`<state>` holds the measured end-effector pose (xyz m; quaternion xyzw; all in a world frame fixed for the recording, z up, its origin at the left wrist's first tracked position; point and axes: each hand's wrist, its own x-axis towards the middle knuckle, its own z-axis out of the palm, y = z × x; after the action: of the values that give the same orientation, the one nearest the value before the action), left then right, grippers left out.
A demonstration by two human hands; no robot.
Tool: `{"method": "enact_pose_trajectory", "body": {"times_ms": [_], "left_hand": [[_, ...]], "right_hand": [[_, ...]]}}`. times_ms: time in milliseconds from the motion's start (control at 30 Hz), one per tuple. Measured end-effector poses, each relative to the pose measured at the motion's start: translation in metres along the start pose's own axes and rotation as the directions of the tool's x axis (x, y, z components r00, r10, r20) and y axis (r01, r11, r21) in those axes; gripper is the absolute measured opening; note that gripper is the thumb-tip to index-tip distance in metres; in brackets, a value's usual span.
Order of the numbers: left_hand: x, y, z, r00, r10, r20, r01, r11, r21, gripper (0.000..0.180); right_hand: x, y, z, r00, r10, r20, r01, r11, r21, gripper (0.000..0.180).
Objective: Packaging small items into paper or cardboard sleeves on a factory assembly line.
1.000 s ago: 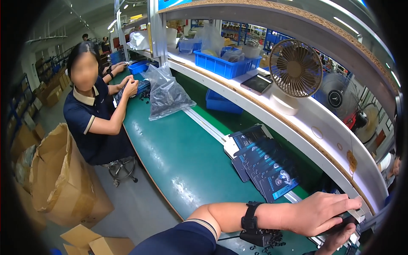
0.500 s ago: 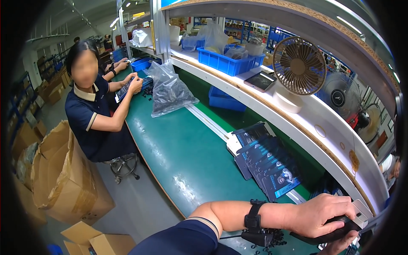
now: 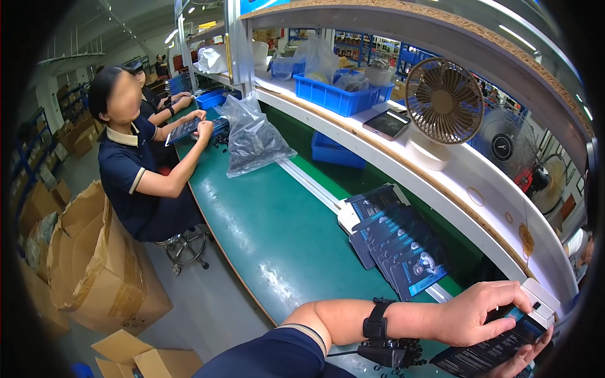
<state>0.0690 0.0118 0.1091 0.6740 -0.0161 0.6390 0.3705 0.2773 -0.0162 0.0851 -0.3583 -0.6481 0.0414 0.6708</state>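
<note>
My left hand (image 3: 476,315), with a black strap (image 3: 376,320) round its wrist, is closed on a dark printed package (image 3: 488,353) at the lower right. A pale end flap (image 3: 539,302) with a small dark slot sticks out past my left fingertips. From below, the fingers of my right hand (image 3: 526,359) press against the package's right edge; the rest of that hand is cut off or hidden. Small black plastic pieces (image 3: 409,353) lie on the green table (image 3: 252,239) beneath my left wrist. Farther off, similar dark printed packages (image 3: 397,242) lie in an overlapping row.
A white shelf (image 3: 403,151) runs along the table's far side, bearing a fan (image 3: 444,104), a phone (image 3: 386,124) and a blue bin (image 3: 340,94). A clear bag of black pieces (image 3: 257,135) sits farther left. One co-worker (image 3: 151,170) sits beyond large cardboard boxes (image 3: 107,258).
Both my hands have turned the package, so its printed face now shows and its pale flap points higher. The nearer co-worker's head has turned, and another person shows behind.
</note>
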Motion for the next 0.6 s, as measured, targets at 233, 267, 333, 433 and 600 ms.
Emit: {"method": "enact_pose_trajectory", "body": {"times_ms": [233,267,333,433,600], "left_hand": [[0.004,0.003,0.004,0.997,-0.058,0.046,0.058,0.998,0.001,0.021],[0.004,0.000,0.004,0.998,-0.053,0.036,0.054,0.999,-0.010,0.020],[0.002,0.000,0.001,0.997,-0.064,0.035,0.064,0.998,0.005,0.020],[0.002,0.002,0.000,0.995,-0.086,0.042,0.086,0.996,0.009,0.020],[0.002,0.000,0.000,0.993,-0.105,0.044,0.106,0.994,-0.012,0.020]], "right_hand": [[0.010,-0.022,-0.003,0.995,-0.103,-0.006,0.103,0.994,-0.026,0.062],[0.012,-0.023,-0.002,0.995,-0.104,-0.008,0.104,0.994,-0.030,0.062],[0.012,-0.023,0.002,0.991,-0.128,0.039,0.127,0.992,0.009,0.057],[0.010,-0.024,0.005,0.994,-0.104,0.031,0.103,0.994,0.031,0.053],[0.008,-0.029,0.012,0.997,-0.072,-0.001,0.072,0.993,0.091,0.047]]}}
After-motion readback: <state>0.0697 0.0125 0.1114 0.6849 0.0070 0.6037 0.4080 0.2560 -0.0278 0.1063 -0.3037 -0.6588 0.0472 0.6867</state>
